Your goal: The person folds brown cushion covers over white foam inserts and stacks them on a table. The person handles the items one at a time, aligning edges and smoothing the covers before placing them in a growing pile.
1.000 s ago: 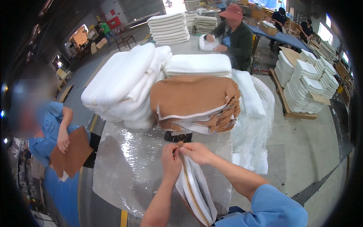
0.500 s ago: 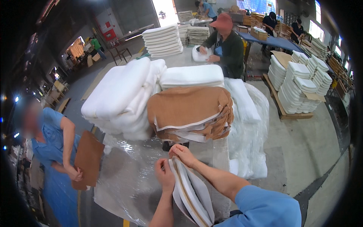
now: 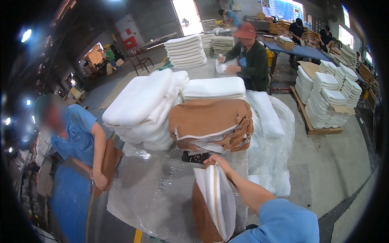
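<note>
My right hand [image 3: 219, 163] grips the top edge of a brown and white cushion cover [image 3: 214, 204] that stands upright at the near edge of the table [image 3: 158, 194]. White padding shows inside its open side. My left hand is out of sight, perhaps behind the cover. Just beyond my right hand lies a pile of brown covers [image 3: 210, 121] with white lining. A small black object [image 3: 195, 157] rests on the table in front of that pile.
Clear plastic sheeting covers the table. White foam pads [image 3: 142, 105] are stacked behind the brown pile. A person in a blue shirt [image 3: 77, 133] stands at the left holding a brown piece. Another person in a red hat [image 3: 249, 52] works at the far end. A pallet of white stacks [image 3: 328, 97] sits at the right.
My left hand has dropped out of view and only my right hand keeps the cover's top. The person in blue has come closer to the table's left side.
</note>
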### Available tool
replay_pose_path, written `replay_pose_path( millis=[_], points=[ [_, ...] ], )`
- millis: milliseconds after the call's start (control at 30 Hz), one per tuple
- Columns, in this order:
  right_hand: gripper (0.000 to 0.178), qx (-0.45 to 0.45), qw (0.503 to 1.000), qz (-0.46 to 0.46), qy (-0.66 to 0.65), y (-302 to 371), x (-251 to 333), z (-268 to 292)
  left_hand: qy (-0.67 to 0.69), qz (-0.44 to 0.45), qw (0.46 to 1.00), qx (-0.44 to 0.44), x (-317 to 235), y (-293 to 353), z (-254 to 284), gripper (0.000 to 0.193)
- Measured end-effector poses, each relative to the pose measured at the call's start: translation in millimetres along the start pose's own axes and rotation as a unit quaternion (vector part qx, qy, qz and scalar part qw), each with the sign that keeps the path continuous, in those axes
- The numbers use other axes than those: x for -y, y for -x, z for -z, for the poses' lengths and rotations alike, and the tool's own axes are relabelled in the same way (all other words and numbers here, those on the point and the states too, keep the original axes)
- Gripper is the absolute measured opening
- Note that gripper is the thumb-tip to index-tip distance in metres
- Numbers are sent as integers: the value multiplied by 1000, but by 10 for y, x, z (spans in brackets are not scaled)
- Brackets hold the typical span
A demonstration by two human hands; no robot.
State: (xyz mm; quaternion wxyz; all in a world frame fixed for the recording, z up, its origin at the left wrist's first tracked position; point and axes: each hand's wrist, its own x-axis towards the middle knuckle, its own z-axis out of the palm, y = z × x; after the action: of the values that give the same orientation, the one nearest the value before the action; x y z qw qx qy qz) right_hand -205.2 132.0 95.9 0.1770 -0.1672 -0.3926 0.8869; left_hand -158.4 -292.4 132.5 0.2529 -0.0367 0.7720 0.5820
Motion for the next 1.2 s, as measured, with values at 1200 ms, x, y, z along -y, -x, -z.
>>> replay_pose_path(
  millis=[1200],
  points=[
    [48, -178, 965, -68, 180, 747, -187, 427, -70, -79, 990, 96, 80, 265, 486, 81]
  ],
)
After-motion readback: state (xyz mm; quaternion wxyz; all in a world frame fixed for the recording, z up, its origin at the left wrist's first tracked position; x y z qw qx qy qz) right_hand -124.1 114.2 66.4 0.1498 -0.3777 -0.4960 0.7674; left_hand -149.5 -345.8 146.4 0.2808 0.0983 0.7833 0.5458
